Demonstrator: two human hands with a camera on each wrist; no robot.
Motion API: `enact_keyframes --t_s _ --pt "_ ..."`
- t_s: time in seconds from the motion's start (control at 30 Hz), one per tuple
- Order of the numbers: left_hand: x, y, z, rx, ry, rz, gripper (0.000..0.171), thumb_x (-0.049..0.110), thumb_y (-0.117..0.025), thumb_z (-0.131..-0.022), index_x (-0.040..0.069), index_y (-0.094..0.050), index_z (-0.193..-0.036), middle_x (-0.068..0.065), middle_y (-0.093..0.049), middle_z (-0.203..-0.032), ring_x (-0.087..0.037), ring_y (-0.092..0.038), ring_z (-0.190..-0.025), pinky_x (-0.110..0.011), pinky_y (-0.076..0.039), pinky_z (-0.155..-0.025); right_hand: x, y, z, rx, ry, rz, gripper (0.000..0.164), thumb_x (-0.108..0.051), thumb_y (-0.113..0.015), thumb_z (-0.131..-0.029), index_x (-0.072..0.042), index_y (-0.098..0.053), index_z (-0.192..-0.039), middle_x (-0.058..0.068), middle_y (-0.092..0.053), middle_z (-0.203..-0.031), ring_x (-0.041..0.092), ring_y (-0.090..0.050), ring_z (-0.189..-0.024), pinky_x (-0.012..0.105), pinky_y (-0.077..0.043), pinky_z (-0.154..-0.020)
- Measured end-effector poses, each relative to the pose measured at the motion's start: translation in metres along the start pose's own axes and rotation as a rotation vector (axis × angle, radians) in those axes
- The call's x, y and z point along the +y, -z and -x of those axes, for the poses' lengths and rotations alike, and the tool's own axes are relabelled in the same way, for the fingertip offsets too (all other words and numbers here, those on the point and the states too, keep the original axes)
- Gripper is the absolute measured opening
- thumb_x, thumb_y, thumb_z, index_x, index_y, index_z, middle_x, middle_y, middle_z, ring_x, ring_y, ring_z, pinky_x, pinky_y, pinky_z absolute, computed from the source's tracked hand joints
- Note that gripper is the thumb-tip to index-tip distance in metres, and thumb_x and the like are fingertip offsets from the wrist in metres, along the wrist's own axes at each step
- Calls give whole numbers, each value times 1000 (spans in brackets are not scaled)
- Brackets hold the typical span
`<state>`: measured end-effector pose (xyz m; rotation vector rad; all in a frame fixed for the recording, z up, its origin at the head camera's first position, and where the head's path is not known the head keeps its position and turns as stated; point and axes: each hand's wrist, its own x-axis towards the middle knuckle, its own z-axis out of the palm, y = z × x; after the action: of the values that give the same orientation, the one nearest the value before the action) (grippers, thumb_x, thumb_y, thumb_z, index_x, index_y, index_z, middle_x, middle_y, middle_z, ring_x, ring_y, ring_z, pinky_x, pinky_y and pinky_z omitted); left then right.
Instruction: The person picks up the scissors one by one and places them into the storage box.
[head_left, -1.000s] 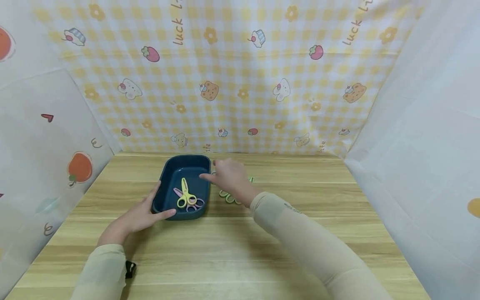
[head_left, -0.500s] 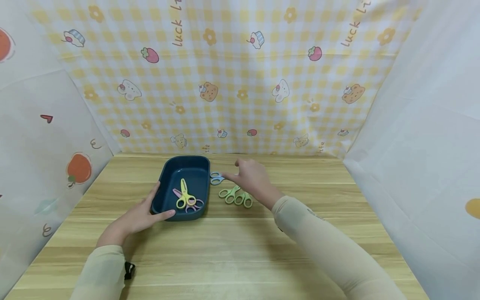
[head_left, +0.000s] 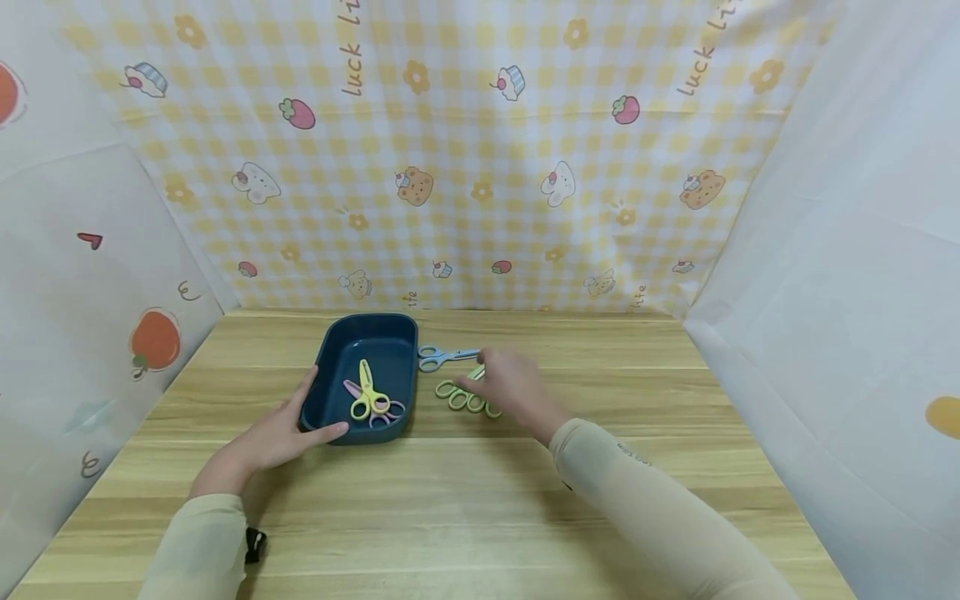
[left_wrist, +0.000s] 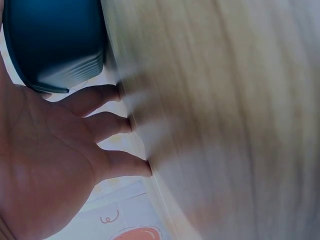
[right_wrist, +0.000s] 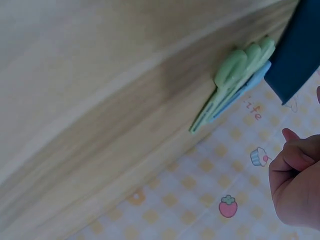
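Observation:
My left hand [head_left: 273, 437] lies against the near left corner of a dark blue box [head_left: 393, 354], thumb at the front rim. In the left wrist view its other fingers reach down straight to the table. Inside the box, yellow scissors [head_left: 366, 377] lie over pink-purple scissors [head_left: 351, 387]. My right hand [head_left: 519, 392] is low over two pairs of green scissors [right_wrist: 232, 70], thumb and index finger apart, partly covering them. It is blurred in the head view. Blue scissors [head_left: 448, 357] lie just behind the green ones, handles by the box's right wall.
Wooden table [head_left: 465, 517] under everything. A yellow checked cloth [head_left: 480, 150] hangs along its back edge, and white sheets [head_left: 840, 275] stand at both sides.
My right hand has drawn back from beside the box to the right, then come lower and nearer the green scissors. The blue scissors now show more fully. The left hand stays at the box.

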<state>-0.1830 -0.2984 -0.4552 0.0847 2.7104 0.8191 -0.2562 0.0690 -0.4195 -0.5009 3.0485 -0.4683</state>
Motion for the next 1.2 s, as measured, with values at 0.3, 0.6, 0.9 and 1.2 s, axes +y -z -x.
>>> enact_keyframes --t_s 0.3,0.6,0.9,1.2 --pt "-1 -1 0 2 -3 -1 122 73 -62 -95 25 23 -168 -46 -10 -169 -73 -26 -148 -83 -38 -108 10 -22 8 -45 -43 -20 62 -60 -74 -95 -4 -75 -123 1 -67 -78 13 -53 -60 29 -43 -54" --pt "-3 -1 -2 0 1 12 123 73 -63 -95 26 23 -168 -46 -9 -169 -73 -25 -148 -84 -37 -109 21 -36 13 -28 -14 -1 48 -55 -76 -95 -7 -75 -100 -6 -50 -60 10 -44 -53 27 -36 -50" --pt "-5 -1 -3 1 8 6 123 74 -63 -95 28 24 -168 -47 -10 -168 -74 -26 -147 -84 -38 -107 26 -41 16 1 -6 1 47 -55 -79 -92 -16 -61 -74 -5 -48 -62 12 -46 -57 30 -40 -53" --pt "-5 -2 -2 3 7 7 123 74 -63 -95 27 23 -168 -46 -10 -168 -73 -25 -148 -84 -37 -108 29 -43 16 -1 -7 11 46 -54 -77 -94 -18 -56 -72 -5 -49 -62 12 -44 -56 30 -40 -51"
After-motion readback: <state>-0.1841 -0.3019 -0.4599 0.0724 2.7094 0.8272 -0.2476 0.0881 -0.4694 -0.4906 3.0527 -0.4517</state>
